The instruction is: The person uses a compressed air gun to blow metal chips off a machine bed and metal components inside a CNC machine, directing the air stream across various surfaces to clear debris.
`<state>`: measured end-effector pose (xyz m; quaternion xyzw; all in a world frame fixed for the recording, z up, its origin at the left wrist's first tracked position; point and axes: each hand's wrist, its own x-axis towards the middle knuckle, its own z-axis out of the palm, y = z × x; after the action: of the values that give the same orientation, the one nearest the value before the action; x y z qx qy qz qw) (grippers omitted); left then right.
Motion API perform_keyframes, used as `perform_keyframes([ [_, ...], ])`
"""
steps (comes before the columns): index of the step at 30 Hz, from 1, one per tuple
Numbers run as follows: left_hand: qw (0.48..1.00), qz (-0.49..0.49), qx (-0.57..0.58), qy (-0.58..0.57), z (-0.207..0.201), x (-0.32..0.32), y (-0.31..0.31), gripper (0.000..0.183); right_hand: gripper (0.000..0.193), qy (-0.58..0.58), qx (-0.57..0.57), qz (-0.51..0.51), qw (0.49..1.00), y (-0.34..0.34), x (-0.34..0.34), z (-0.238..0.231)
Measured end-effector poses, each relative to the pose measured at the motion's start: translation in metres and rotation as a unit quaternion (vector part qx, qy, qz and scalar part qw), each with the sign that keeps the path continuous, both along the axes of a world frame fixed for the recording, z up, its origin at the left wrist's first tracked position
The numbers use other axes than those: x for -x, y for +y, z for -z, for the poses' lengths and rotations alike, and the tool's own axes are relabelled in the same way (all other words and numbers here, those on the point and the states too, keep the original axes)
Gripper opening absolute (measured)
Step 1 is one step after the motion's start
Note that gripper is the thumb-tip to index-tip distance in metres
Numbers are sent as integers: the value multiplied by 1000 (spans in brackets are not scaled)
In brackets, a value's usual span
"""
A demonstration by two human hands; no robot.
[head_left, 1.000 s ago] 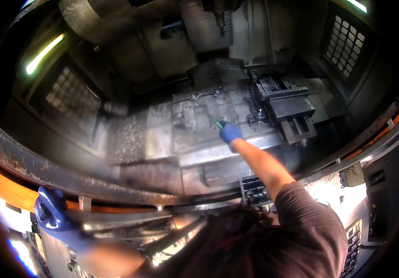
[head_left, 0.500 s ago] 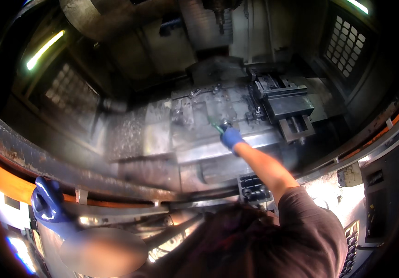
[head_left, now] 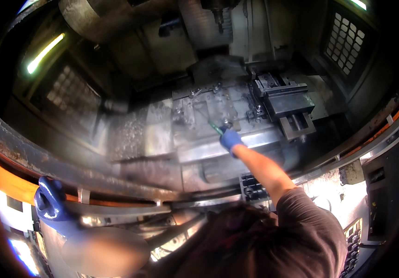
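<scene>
My right hand (head_left: 231, 140), in a blue glove, reaches out over the metal machine table (head_left: 255, 139). Its fingers are closed round a slim green-handled tool (head_left: 215, 127) that slants up and left toward the table's surface. The tool's far end is blurred, so its exact kind does not show. Near the knuckles lies a small round metal fitting (head_left: 228, 123). At the lower left my left hand (head_left: 51, 201), also blue-gloved, is curled beside the orange rim (head_left: 9, 178) of the machine; what its fingers hold, if anything, is hidden.
A dark machine vise (head_left: 288, 105) stands right of my right hand. Clamps with bolts (head_left: 195, 92) sit farther back on the table. Metal chips (head_left: 127, 134) cover the left part. A spindle (head_left: 219, 18) hangs above at the back. A black tray (head_left: 253, 187) lies below my right forearm.
My right hand and the green-handled tool have barely moved, still over the same part of the table. The left hand appears slightly farther right, with the whole view shifting a little.
</scene>
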<state>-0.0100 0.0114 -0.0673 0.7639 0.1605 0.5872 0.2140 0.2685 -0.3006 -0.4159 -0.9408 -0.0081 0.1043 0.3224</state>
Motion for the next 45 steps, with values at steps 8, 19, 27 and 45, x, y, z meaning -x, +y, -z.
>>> perform_keyframes([
  [8,993,-42,-114,14,4,-1,2,33,33,9,-13,-3,1000,9,-18,19],
  [19,997,-9,71,11,-7,0,-11,33,33,5,-11,-11,1000,15,-27,3],
  [27,1000,-20,1,1,-5,0,-8,31,37,-6,-35,-41,999,0,-14,3],
  [45,998,-7,61,4,-11,1,-29,42,43,9,-90,-17,996,-57,71,13],
])
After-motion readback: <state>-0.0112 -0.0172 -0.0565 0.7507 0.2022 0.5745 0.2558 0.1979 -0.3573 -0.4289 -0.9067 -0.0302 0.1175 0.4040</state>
